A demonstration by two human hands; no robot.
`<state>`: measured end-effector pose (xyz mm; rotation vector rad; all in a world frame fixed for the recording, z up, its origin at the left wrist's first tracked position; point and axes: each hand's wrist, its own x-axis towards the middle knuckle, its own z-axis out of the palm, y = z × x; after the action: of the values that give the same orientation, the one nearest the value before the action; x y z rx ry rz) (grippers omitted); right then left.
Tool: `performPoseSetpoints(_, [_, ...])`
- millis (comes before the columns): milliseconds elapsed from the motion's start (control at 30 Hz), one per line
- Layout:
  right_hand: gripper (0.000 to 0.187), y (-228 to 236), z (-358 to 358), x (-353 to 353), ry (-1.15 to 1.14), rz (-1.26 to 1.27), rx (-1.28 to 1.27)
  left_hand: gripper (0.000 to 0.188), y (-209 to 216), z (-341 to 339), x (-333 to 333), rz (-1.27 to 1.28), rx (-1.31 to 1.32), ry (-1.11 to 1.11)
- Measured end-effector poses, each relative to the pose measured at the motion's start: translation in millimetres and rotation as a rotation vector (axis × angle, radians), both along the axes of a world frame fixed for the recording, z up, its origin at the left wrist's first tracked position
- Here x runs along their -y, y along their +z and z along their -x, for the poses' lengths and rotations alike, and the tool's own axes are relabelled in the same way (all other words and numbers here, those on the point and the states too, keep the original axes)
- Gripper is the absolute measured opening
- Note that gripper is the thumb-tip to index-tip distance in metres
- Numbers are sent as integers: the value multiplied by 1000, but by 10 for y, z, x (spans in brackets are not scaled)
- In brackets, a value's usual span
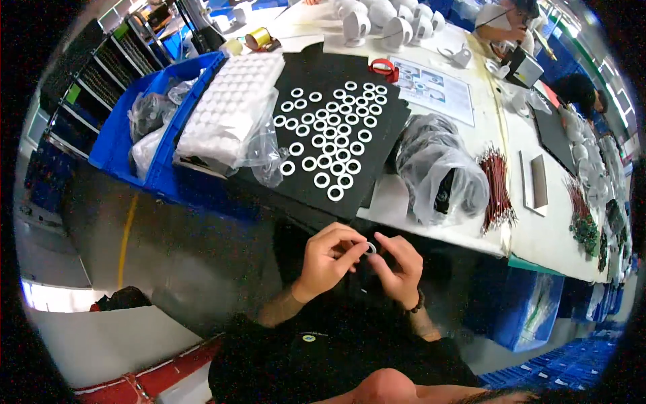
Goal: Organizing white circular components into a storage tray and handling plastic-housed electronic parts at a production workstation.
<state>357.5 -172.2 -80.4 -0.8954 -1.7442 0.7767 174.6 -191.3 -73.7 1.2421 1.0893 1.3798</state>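
Note:
Just off the table's near edge, my left hand [332,259] and my right hand [400,268] meet at a small white ring [371,248]. Fingertips of both hands pinch it from either side, and they hide part of its rim. Beyond them, many similar white rings [322,180] lie spread over a black mat [303,196] on the table. Some rings touch one another; others lie apart.
Left of the mat stand a white partitioned tray [232,87] under clear plastic and a blue bin [121,145] of bags. To the right are a plastic-wrapped bundle [441,172], red wires [495,192] and an instruction sheet [436,91]. Co-workers sit at the far right.

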Motion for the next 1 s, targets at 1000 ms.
performPoseSetpoints(1000, [18, 52, 13, 48, -64, 332, -176, 15, 19, -31, 37, 108, 129, -52])
